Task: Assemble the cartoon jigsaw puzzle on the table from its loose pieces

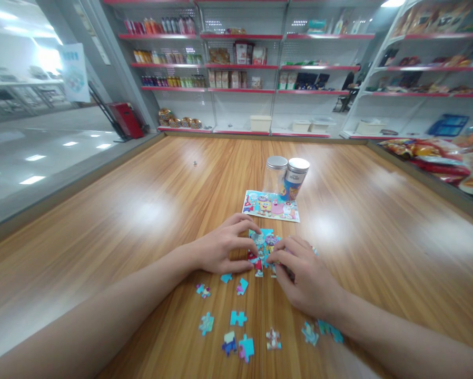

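1. The left hand [220, 248] lies on the glossy brown wooden table [134, 216] with its fingers spread. Its fingertips press on the left edge of a small, partly joined cluster of turquoise cartoon jigsaw pieces [263, 243]; it grips nothing.
2. The right hand [304, 276] is curled over the cluster's right edge, thumb and forefinger close together at the pieces. Whether they pinch a piece cannot be told.
3. The cluster sits between both hands, in the middle of the table.
4. Just beyond it lies a flat, colourful cartoon picture card [271, 206].
5. Behind the card stand a clear plastic jar with a silver lid [276, 176] and, touching it, a blue-labelled jar with a silver lid [297, 180].
6. Loose turquoise puzzle pieces [238, 318] lie scattered nearer the person, between the forearms.
7. Red-edged white shop shelves [240, 90] line the far wall.
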The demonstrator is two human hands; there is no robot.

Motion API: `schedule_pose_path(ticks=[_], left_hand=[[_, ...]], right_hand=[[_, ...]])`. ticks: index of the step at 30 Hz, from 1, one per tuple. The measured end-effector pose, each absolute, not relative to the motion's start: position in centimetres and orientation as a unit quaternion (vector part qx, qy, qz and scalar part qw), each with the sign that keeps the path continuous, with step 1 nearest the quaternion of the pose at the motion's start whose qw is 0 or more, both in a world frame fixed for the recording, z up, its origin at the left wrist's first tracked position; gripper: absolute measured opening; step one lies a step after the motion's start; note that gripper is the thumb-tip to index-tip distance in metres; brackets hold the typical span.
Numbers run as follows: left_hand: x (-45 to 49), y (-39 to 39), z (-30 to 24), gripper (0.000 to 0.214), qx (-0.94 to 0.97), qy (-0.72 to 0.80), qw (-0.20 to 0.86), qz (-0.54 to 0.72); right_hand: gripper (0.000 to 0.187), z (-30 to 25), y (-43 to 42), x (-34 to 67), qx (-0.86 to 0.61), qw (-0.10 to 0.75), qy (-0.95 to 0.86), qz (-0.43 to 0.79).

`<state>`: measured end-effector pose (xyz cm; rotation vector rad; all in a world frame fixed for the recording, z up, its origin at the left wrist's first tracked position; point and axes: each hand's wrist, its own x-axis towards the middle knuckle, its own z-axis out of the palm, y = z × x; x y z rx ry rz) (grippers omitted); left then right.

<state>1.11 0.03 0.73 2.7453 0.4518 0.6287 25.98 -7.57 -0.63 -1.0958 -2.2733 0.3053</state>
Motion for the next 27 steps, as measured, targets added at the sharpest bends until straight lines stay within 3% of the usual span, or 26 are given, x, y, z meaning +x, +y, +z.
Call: schedule_pose_path(ticks=[27], left_hand=[[1.24, 0.13, 0.56, 0.014, 0.949, 0.165, 0.148, 0.225]], right_hand=[[0.019, -0.41, -7.6, 25.92, -0.407, 0.3, -0.856, 0.105]])
